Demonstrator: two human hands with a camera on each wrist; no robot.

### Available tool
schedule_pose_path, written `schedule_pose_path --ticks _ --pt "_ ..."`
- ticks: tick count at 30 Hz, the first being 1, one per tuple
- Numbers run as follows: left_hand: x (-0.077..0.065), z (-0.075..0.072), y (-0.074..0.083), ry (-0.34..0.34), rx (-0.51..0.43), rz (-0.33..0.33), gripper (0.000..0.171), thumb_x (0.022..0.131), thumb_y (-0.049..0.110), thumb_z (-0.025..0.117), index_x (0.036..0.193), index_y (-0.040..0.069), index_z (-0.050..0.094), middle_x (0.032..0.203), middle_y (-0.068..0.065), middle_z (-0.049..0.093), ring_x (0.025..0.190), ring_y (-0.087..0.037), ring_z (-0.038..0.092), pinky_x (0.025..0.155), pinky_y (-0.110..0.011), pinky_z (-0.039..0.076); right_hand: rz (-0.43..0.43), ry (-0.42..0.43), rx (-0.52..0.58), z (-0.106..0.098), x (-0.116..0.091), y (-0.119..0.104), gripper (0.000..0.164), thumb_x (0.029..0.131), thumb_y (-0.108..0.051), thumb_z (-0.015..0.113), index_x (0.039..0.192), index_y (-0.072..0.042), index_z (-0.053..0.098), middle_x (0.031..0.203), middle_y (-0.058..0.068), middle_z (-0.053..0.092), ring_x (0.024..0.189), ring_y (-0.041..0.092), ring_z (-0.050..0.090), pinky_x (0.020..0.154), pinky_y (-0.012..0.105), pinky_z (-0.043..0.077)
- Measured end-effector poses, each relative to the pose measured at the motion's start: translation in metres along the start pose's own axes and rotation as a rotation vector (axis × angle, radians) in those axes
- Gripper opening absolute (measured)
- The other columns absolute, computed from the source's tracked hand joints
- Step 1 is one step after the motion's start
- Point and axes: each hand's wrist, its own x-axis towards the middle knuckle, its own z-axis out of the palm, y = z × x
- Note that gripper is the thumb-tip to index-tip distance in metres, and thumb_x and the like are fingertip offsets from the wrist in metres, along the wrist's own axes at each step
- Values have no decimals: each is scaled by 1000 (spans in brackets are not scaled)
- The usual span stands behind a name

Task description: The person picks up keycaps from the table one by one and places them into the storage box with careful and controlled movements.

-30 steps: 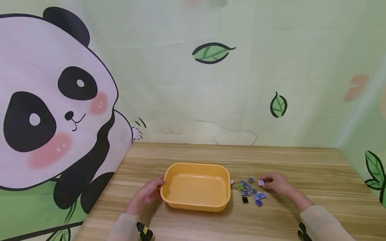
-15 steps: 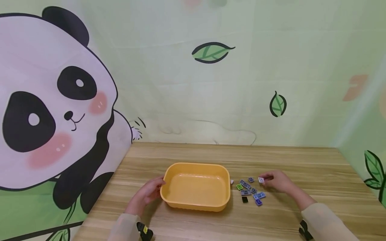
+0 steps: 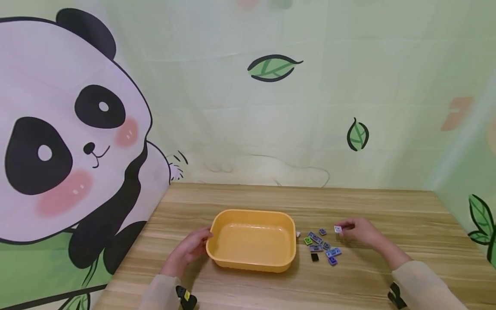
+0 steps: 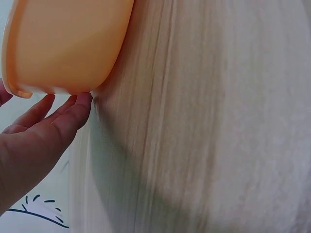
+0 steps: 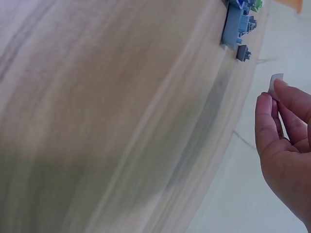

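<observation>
A yellow-orange plastic basin (image 3: 252,263) stands on the wooden table. My left hand (image 3: 190,249) holds its left edge; in the left wrist view the fingertips (image 4: 83,99) touch the outer wall, with the thumb mostly out of frame at the rim. Between thumb and fingers, my right hand (image 3: 360,231) pinches a small white square toy brick (image 3: 338,229), raised off the table in the right wrist view. Left of that hand lie several small bricks, among them a green one (image 3: 308,240), a black one (image 3: 315,257), a light blue one (image 3: 333,252) and a dark blue one (image 3: 332,261).
A tiny white piece (image 3: 298,234) lies close to the basin's right side. Bare wooden table (image 3: 271,196) runs behind the basin up to a printed cloth backdrop (image 3: 217,107). A second cloth wall (image 3: 472,172) borders the right side.
My right hand has moved slightly away and to the right, carrying the white brick apart from the other pieces. The left hand and the basin have stayed in place.
</observation>
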Motion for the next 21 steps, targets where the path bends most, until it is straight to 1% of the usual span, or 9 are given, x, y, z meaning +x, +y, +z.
schedule_pose_path --ticks 6,11,14,21 --pt "2 -1 -1 0 3 1 70 99 11 41 158 -13 11 123 -3 68 98 -2 63 85 -20 54 8 5 -2 -2 0 -5 35 91 -2 66 123 13 65 109 25 71 98 28 66 80 32 54" --pt "4 0 -1 0 -9 4 70 99 11 41 159 -12 11 116 3 69 96 -2 63 84 -20 54 10 -5 8 -4 -2 -11 36 94 -4 66 126 12 64 112 26 71 101 28 66 81 32 55" --pt "4 0 -2 0 -13 6 70 100 11 41 159 -12 11 114 4 69 96 -1 63 84 -20 54 17 -8 21 -4 -3 -16 36 95 -6 66 126 10 65 113 24 72 101 27 67 82 33 56" --pt "3 0 -2 9 -5 -1 70 100 11 41 159 -12 11 122 -1 68 98 -2 62 85 -20 54 8 -20 31 -3 -4 -28 36 96 -9 66 127 8 66 114 23 72 103 28 67 86 39 58"
